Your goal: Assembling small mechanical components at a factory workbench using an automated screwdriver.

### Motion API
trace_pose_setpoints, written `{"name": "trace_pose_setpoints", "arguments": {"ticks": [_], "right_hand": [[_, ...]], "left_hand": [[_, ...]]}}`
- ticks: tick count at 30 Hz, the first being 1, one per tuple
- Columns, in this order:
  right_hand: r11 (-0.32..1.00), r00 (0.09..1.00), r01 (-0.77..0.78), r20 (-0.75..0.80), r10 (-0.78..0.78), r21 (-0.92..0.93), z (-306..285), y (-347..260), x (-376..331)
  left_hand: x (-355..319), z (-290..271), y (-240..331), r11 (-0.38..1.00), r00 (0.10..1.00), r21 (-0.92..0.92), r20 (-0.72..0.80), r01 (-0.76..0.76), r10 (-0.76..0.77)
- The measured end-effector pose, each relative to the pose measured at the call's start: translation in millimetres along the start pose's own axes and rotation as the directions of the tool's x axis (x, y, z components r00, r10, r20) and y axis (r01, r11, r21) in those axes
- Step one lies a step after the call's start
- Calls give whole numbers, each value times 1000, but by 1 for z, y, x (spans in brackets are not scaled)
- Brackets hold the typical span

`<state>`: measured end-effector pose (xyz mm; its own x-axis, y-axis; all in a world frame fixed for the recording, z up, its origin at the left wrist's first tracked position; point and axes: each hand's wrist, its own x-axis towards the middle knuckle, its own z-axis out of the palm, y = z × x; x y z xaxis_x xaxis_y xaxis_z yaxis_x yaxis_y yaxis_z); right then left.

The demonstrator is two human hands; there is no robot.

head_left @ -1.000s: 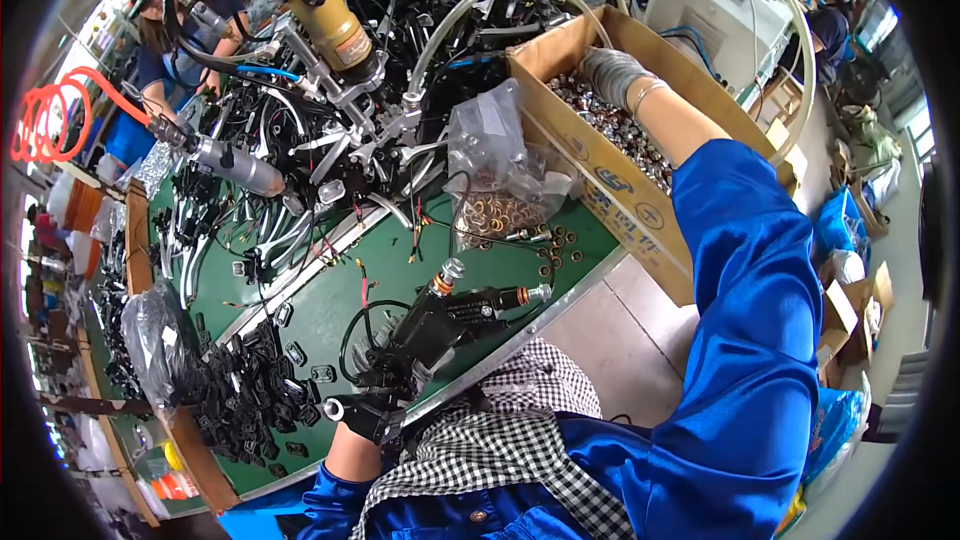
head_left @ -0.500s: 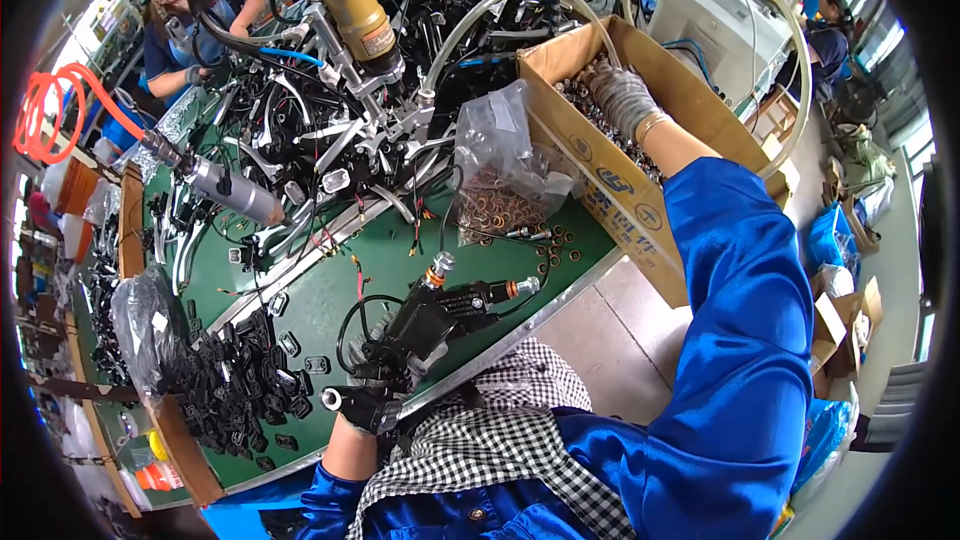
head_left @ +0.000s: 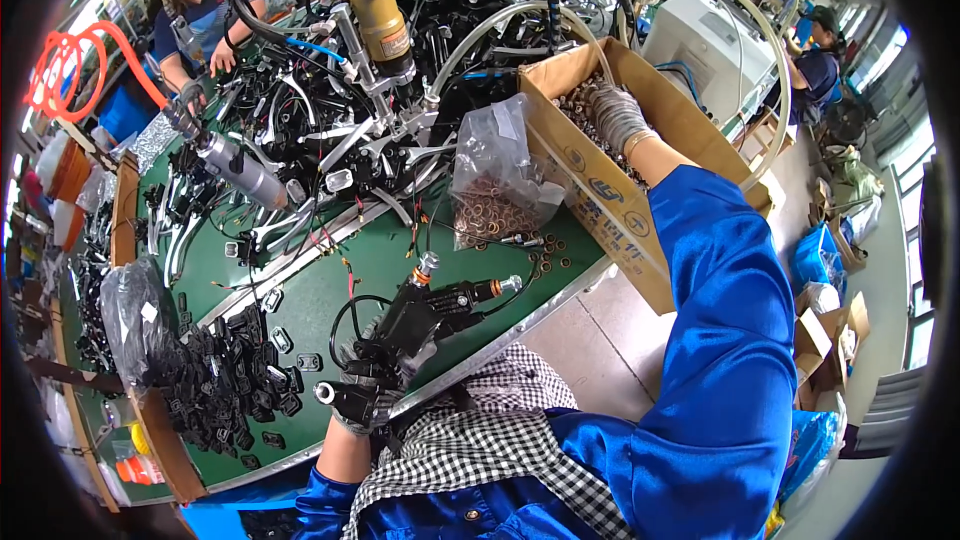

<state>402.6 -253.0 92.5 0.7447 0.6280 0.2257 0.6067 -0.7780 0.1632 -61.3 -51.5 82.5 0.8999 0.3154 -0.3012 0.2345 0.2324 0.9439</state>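
Black handlebar assembly (head_left: pixel 415 325) sits near the green table's (head_left: pixel 300 310) front edge, grasped by the gloved left hand (head_left: pixel 365 390). Right hand (head_left: pixel 615 112) reaches into the cardboard box (head_left: pixel 610 205) at the table's right end; its fingers' state cannot be told.

A green-topped surface (head_left: pixel 330 285) edged in metal is set on a pale grey floor (head_left: pixel 590 335), daylight is admitted by windows (head_left: pixel 915 180) at the right.
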Motion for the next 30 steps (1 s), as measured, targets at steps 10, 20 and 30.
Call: {"name": "trace_pose_setpoints", "arguments": {"ticks": [10,20,30], "right_hand": [[201,934,80,-144,327,976,-39,-11,-34],[-390,924,-287,146,-354,875,-205,-161,-122],[20,576,638,-460,-675,770,-214,-257,-109]], "left_hand": [[-1,-6,-5,934,996,346,26,-91,87],[-7,-43,-21,961,998,-268,-9,-64,64],[-19,-52,-1,720,923,633,-25,-284,385]]}}
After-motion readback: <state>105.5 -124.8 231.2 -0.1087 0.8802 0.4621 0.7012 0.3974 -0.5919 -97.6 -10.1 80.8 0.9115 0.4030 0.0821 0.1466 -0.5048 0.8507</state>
